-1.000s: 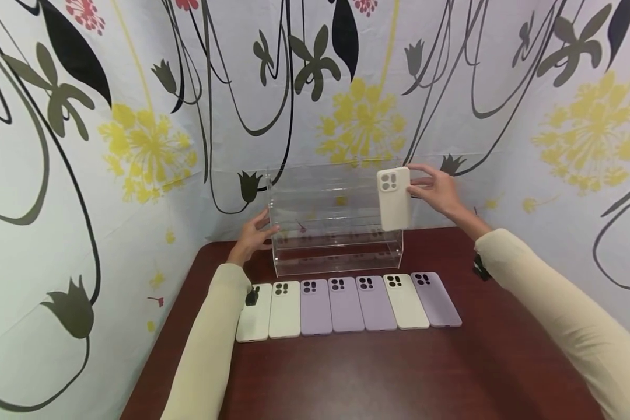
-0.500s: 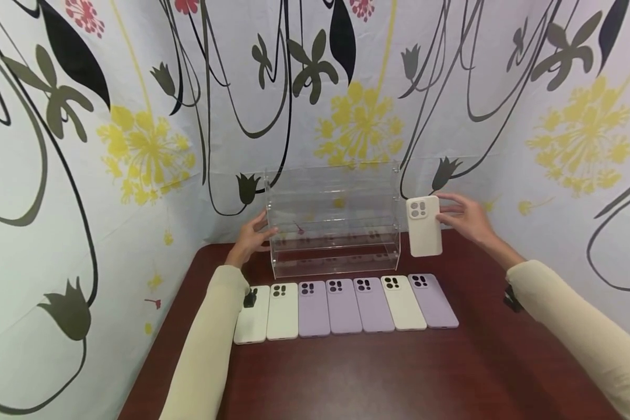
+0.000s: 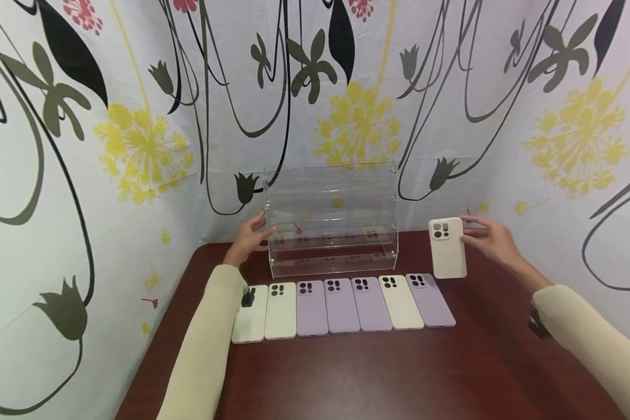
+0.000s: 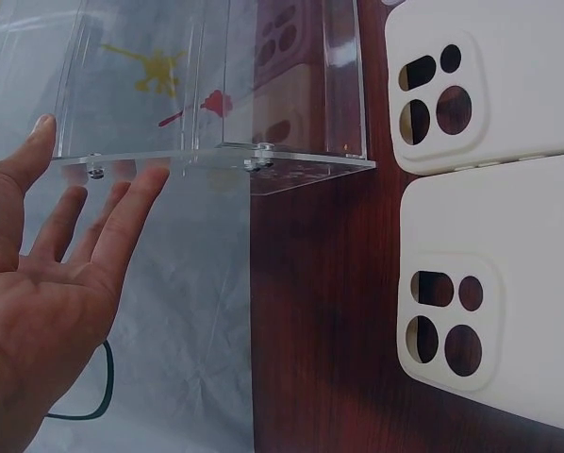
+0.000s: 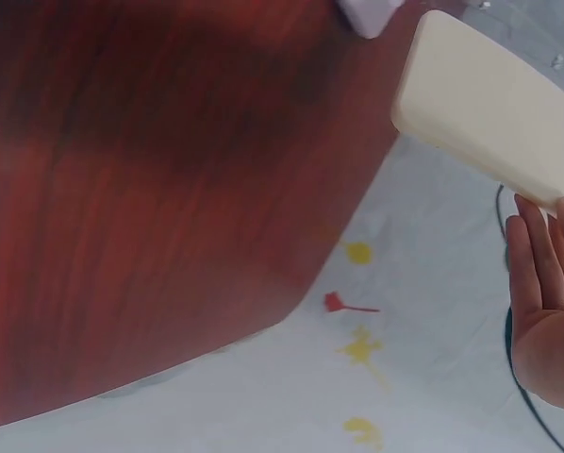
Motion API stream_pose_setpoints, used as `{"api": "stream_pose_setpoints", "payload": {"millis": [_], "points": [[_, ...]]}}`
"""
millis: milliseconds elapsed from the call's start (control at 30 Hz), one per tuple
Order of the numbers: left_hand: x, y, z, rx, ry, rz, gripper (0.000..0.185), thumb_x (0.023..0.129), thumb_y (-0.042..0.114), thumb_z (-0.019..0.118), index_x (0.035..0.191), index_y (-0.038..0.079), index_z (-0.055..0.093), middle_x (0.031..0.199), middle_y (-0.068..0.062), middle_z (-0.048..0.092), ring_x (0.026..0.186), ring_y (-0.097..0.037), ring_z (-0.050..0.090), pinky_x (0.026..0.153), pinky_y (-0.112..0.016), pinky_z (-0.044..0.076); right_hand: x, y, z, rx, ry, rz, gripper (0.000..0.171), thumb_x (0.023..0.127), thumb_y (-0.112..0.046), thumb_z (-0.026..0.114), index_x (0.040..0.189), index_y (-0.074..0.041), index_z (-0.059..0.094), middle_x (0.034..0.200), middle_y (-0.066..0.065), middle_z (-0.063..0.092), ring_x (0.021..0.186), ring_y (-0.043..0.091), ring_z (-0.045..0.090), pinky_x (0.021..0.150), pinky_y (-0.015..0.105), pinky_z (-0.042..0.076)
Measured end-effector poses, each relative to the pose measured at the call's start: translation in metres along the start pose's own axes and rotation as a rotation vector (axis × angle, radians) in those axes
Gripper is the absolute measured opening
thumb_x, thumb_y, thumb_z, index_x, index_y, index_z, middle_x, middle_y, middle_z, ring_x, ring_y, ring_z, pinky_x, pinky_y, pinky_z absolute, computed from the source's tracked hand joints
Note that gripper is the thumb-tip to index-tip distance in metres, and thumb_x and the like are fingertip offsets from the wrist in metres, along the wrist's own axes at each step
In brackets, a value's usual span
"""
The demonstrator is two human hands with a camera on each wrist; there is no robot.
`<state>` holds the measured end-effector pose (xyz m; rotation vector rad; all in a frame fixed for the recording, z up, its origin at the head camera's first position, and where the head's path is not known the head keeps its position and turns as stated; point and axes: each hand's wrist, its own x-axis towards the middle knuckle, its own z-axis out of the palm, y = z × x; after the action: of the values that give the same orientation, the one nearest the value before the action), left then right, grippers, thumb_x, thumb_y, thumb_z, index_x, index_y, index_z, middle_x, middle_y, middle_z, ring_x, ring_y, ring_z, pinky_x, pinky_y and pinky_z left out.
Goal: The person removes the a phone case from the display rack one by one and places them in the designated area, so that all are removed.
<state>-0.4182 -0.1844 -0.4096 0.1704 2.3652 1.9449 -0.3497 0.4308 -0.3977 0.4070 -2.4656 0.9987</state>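
Note:
My right hand [image 3: 493, 242] pinches a cream-white phone case [image 3: 448, 254] by its side edge, thumb in front and fingers behind. The case is held upright, its camera cutouts at the top left, to the right of a clear acrylic tiered rack [image 3: 333, 245]. In the right wrist view the case [image 5: 489, 94] slants across the upper right. My left hand [image 3: 248, 238] touches the rack's left side. Its fingers reach fairly straight to the side panel [image 4: 310, 162] in the left wrist view, with the thumb spread apart from them.
A row of white and lavender phone cases [image 3: 341, 306] lies in front of the rack on a dark red wooden table [image 3: 357, 373]. The rightmost one is a lavender case [image 3: 430, 300]. Behind and beside the table hangs a floral-patterned cloth [image 3: 215, 134].
My right hand has moved right and down with the cream-white phone case, from in front of the rack's upper right to beside the rack. My left hand stays at the rack's left side.

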Motion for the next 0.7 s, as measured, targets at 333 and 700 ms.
{"api": "stream_pose_setpoints", "payload": {"millis": [333, 700], "points": [[0.000, 0.002, 0.001, 0.013, 0.006, 0.017, 0.077, 0.103, 0.018, 0.068, 0.166, 0.033, 0.026, 0.168, -0.014, 0.031, 0.138, -0.038, 0.053, 0.100, -0.054, 0.057, -0.030, 0.027, -0.002, -0.044, -0.025, -0.006, 0.050, 0.086, 0.007, 0.081, 0.133, 0.009, 0.064, 0.097, 0.033, 0.073, 0.079, -0.015, 0.064, 0.060, 0.007, 0.053], [-0.007, 0.010, 0.001, -0.038, -0.031, -0.018, 0.078, 0.104, 0.012, 0.066, 0.167, 0.028, 0.021, 0.170, -0.017, 0.023, 0.141, -0.042, 0.048, 0.105, -0.060, 0.051, -0.063, 0.038, 0.009, -0.142, -0.014, 0.079, 0.049, 0.090, -0.006, 0.082, 0.136, 0.002, 0.066, 0.096, 0.025, 0.076, 0.072, -0.007, 0.069, 0.051, 0.015, 0.052]]}}
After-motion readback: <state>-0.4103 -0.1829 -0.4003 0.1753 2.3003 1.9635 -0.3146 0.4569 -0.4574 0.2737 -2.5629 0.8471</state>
